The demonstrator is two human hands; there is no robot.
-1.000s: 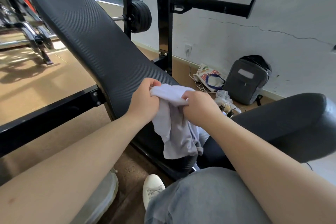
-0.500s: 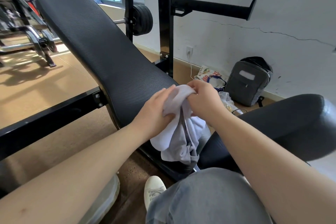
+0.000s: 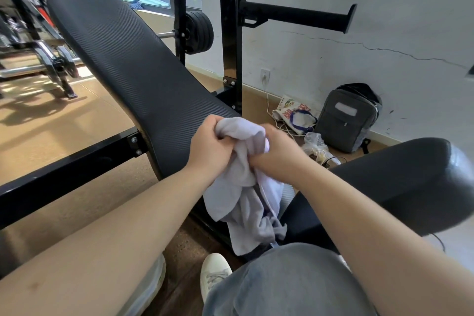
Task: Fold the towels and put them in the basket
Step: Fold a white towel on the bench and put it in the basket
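Observation:
A pale lilac-grey towel hangs bunched in the air in front of the lower end of the black padded bench. My left hand grips its upper left fold. My right hand is closed on the cloth just to the right, almost touching the left hand. The towel's loose end dangles down to my knee. A pale round rim, perhaps the basket, shows under my left forearm, mostly hidden.
A black seat pad sits to the right. A black rack upright with a bar stands behind. A grey backpack, a printed bag and cables lie by the wall. My white shoe rests on the floor.
Both hands have regripped the towel's top. The left hand moved up over the bunched cloth, the right hand slid lower, and the towel hangs more crumpled.

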